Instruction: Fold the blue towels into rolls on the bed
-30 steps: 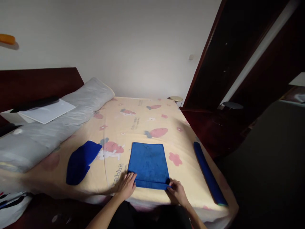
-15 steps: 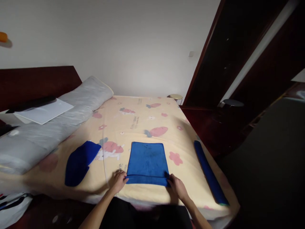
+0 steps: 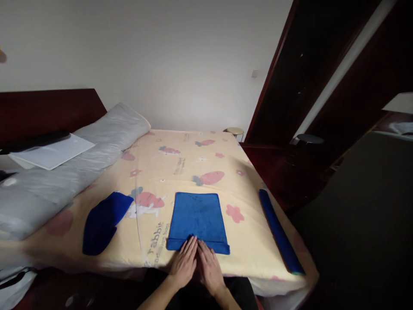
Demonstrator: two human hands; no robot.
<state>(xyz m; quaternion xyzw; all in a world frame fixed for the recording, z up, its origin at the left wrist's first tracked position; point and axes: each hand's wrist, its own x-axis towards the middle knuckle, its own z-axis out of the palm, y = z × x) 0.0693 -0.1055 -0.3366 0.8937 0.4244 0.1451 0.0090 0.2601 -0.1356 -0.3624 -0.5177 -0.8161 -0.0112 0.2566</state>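
A blue cloth lies flat on the bed, its near edge folded over in a narrow strip. My left hand rests on the middle of that strip, fingers stretched out. Right beside it, my right hand lies on the strip too, fingers extended flat. To the left is a crumpled darker blue cloth, apart from both hands. A blue cloth rolled into a long tube lies along the bed's right side.
The bed has a cream sheet with carrots and flowers. A grey covered bolster runs along the headboard, with a white flat sheet on it. A stool stands by the far wall.
Both hands have let go of the strip's two ends and moved inward to its middle, where they now lie flat side by side. The view has shifted slightly.
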